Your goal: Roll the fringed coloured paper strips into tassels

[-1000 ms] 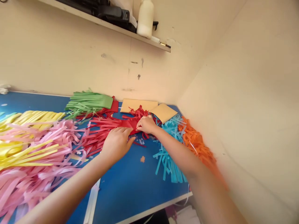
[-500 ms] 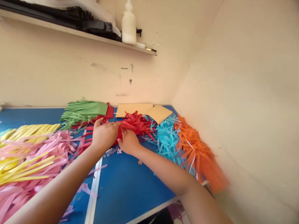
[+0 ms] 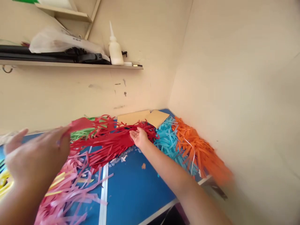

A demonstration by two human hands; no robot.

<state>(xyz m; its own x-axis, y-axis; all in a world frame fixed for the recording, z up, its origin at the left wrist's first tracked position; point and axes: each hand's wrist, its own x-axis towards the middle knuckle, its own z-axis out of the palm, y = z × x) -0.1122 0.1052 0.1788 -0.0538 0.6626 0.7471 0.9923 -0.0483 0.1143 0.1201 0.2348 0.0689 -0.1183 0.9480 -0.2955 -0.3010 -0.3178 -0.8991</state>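
Observation:
My left hand (image 3: 41, 153), slightly blurred, is lifted over the left side of the blue table (image 3: 138, 190). It is closed on the solid end of a red fringed paper piece (image 3: 81, 124), whose strips trail right towards the others. My right hand (image 3: 140, 137) lies palm up with its fingers stretched out, at the right part of a heap of red fringed paper (image 3: 112, 147). Nothing is gripped in it. Behind the raised red piece, green fringed paper (image 3: 82, 133) is partly hidden.
Pink fringe (image 3: 77, 193) and yellow fringe (image 3: 6, 182) lie at the left. Blue fringe (image 3: 168, 139) and orange fringe (image 3: 199, 147) cover the right side, under a white string (image 3: 192, 148). Tan paper sheets (image 3: 133, 118) rest at the back. Above is a shelf (image 3: 131, 67) with a glue bottle (image 3: 116, 52).
My left hand has moved left and nearer, pulling a red fringed piece up from the heap. My right hand has turned palm up and opened. The view has tilted and shifted.

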